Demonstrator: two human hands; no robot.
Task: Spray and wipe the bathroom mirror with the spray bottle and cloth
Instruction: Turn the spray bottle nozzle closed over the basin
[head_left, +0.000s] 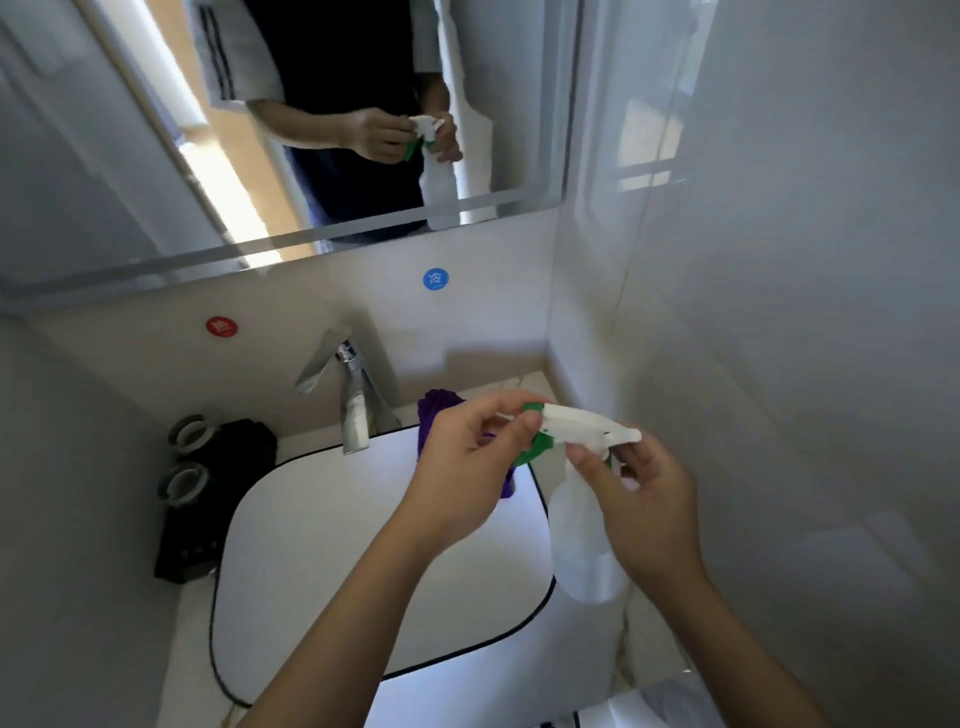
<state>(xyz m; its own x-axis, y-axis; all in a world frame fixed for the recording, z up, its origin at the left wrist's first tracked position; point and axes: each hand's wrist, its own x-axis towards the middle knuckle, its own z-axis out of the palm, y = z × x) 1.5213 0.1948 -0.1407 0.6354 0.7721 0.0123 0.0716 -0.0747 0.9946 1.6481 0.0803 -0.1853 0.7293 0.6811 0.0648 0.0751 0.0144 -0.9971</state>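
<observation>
Over the sink (291, 545), the right hand (641, 512) grips the spray bottle (582, 540) at its neck while the left hand (462, 462) pinches its green nozzle (535, 447). Probably setting the spray: turn gently, bottle upright, then aim at the mirror (291, 130). The purple cloth (439, 415) waits behind the hands.

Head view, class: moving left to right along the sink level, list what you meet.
Black box → chrome faucet → left hand → spray bottle → right hand
</observation>
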